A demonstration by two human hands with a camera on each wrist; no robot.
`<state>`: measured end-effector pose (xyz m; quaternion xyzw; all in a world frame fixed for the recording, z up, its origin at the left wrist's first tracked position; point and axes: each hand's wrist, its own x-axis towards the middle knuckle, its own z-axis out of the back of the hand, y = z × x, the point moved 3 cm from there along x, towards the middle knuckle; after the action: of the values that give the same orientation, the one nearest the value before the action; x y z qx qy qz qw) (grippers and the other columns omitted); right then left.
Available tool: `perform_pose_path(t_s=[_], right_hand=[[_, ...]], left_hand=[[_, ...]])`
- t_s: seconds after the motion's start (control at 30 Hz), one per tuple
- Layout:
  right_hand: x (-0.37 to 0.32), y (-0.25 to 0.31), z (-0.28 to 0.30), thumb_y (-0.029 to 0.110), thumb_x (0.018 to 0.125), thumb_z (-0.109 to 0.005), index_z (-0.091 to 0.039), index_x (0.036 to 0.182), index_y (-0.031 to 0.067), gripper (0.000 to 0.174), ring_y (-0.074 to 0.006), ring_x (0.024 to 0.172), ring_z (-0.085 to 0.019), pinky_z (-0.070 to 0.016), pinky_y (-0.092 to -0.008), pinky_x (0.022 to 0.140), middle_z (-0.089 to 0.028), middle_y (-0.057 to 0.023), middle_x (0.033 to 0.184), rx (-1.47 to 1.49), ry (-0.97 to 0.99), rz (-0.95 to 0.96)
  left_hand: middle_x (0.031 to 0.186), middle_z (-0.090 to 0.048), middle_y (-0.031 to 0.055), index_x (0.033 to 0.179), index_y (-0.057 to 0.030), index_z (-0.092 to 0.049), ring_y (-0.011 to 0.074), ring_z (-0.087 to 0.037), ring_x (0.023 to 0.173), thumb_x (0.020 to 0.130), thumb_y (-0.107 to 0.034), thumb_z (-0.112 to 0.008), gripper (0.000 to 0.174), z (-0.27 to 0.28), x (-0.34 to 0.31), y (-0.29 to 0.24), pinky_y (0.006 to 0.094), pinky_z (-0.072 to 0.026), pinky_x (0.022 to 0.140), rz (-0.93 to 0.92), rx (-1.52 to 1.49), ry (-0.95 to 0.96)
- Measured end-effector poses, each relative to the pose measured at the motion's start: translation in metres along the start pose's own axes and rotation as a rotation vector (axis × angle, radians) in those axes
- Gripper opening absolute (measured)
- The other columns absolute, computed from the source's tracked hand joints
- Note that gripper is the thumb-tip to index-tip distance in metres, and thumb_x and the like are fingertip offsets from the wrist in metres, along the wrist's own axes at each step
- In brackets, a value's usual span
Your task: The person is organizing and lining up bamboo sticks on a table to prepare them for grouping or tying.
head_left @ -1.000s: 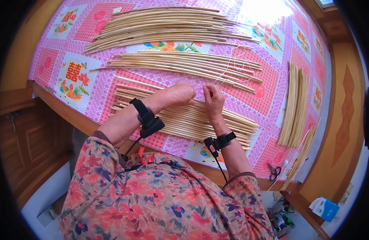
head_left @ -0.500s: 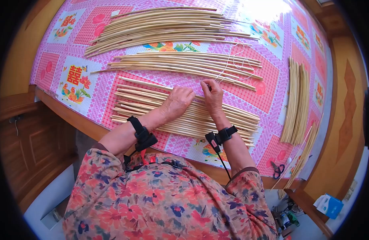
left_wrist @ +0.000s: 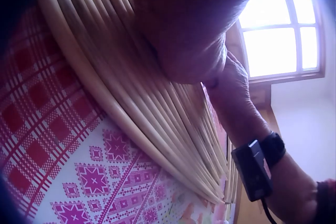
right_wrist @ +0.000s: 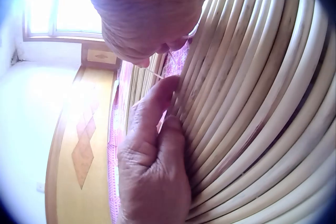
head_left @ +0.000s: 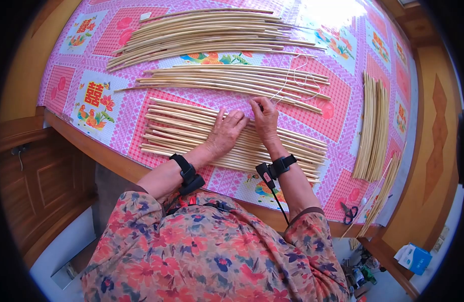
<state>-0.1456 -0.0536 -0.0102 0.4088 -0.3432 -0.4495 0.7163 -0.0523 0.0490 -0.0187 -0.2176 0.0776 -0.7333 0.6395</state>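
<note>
A row of pale, slender sticks (head_left: 191,143) lies side by side on the table in front of the person. My left hand (head_left: 226,132) rests on the row near its middle, fingers spread toward its far edge. In the right wrist view, the left thumb and forefinger (right_wrist: 152,108) touch the outermost sticks. Beside it, my right hand (head_left: 265,118) is bent over the far edge, pinching a thin white string (right_wrist: 153,71). The string's loose loops (head_left: 305,78) trail over a second group of sticks (head_left: 232,80). The right fingertips are partly hidden in the head view.
A larger group of sticks (head_left: 211,38) lies at the back. Tied-looking bundles (head_left: 371,131) stand along the right side, with more thin sticks (head_left: 380,199) near the corner. Scissors (head_left: 349,214) lie there too. A patterned pink cloth (head_left: 337,121) covers the table.
My left hand has come down and back toward the body, its fingers spreading onto the sticks. The right hand has shifted slightly and stays by the far edge.
</note>
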Motion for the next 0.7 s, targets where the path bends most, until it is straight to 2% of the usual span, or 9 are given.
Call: perform_pose_path(t_s=[0.13,0.2,0.3,0.4,0.43,0.53,0.57,0.67,0.7], right_hand=[[0.007,-0.006,-0.003,0.010,0.079,-0.060,-0.058,0.078,0.0018,0.008,-0.0154,0.058,-0.051,-0.0415,-0.0276,0.054,-0.055,-0.0079,0.067,-0.034,-0.018,0.001],[0.010,-0.007,-0.005,0.010,0.079,-0.060,-0.058,0.077,0.0019,0.008,-0.0193,0.059,-0.052,-0.0421,-0.0297,0.055,-0.055,-0.0097,0.069,-0.073,-0.009,0.060],[0.008,-0.009,-0.004,0.011,0.079,-0.059,-0.058,0.078,0.0028,0.008,-0.0230,0.063,-0.055,-0.0429,-0.0315,0.056,-0.056,-0.0108,0.071,-0.031,-0.012,-0.023],[0.005,-0.005,0.000,0.011,0.079,-0.059,-0.058,0.079,0.0038,0.007,-0.0248,0.065,-0.056,-0.0436,-0.0328,0.057,-0.057,-0.0109,0.072,-0.122,0.026,0.064],[0.003,-0.008,0.001,0.011,0.080,-0.058,-0.059,0.084,0.0047,0.008,-0.0245,0.064,-0.056,-0.0441,-0.0330,0.058,-0.058,-0.0110,0.075,-0.179,0.030,0.141],[-0.005,-0.016,0.005,0.012,0.080,-0.059,-0.059,0.093,0.0057,0.014,-0.0237,0.062,-0.055,-0.0441,-0.0334,0.058,-0.059,-0.0118,0.079,-0.163,-0.003,0.134],[-0.008,-0.017,0.007,0.014,0.081,-0.059,-0.056,0.104,0.0065,0.024,-0.0216,0.059,-0.053,-0.0436,-0.0327,0.056,-0.059,-0.0114,0.081,-0.183,0.000,0.121],[-0.025,0.009,0.017,0.013,0.081,-0.059,-0.052,0.111,0.0067,0.032,-0.0189,0.056,-0.049,-0.0425,-0.0306,0.053,-0.057,-0.0105,0.080,-0.249,0.044,0.091],[-0.032,0.010,0.021,0.011,0.080,-0.059,-0.050,0.113,0.0069,0.035,-0.0176,0.054,-0.047,-0.0416,-0.0289,0.052,-0.055,-0.0097,0.078,-0.249,0.031,0.137]], left_hand=[[0.116,-0.043,0.0110,0.116,-0.0038,-0.047,0.0247,-0.040,0.116,0.080,-0.009,-0.041,0.037,-0.002,-0.003,-0.001,0.0471,-0.0221,0.102,-0.020,-0.026,0.030],[0.117,-0.043,0.0114,0.117,-0.0033,-0.046,0.0251,-0.040,0.116,0.080,-0.009,-0.040,0.038,-0.003,-0.003,0.000,0.0477,-0.0226,0.102,-0.021,-0.036,0.032],[0.118,-0.043,0.0131,0.118,-0.0020,-0.045,0.0258,-0.038,0.118,0.081,-0.011,-0.044,0.039,-0.005,-0.006,0.000,0.0476,-0.0223,0.102,-0.045,0.037,0.057],[0.122,-0.041,0.0155,0.120,-0.0003,-0.043,0.0268,-0.035,0.121,0.081,-0.016,-0.048,0.042,-0.006,-0.007,-0.004,0.0477,-0.0211,0.103,-0.051,0.026,0.038],[0.124,-0.041,0.0163,0.120,0.0002,-0.043,0.0272,-0.034,0.122,0.081,-0.019,-0.050,0.044,-0.008,-0.007,-0.003,0.0476,-0.0204,0.103,-0.057,0.035,0.054],[0.126,-0.039,0.0178,0.121,0.0005,-0.042,0.0283,-0.032,0.123,0.082,-0.021,-0.050,0.045,-0.011,-0.007,0.000,0.0473,-0.0189,0.103,-0.055,0.056,0.073],[0.126,-0.040,0.0177,0.120,0.0004,-0.042,0.0284,-0.032,0.123,0.082,-0.020,-0.050,0.045,-0.013,-0.008,0.001,0.0472,-0.0192,0.103,-0.059,0.061,0.069],[0.125,-0.041,0.0174,0.120,0.0000,-0.042,0.0287,-0.033,0.123,0.082,-0.019,-0.049,0.043,-0.014,-0.009,0.000,0.0473,-0.0200,0.103,-0.056,0.036,0.047],[0.125,-0.041,0.0171,0.120,-0.0002,-0.042,0.0288,-0.033,0.123,0.082,-0.019,-0.049,0.043,-0.014,-0.009,0.000,0.0475,-0.0200,0.103,-0.058,0.048,0.052]])
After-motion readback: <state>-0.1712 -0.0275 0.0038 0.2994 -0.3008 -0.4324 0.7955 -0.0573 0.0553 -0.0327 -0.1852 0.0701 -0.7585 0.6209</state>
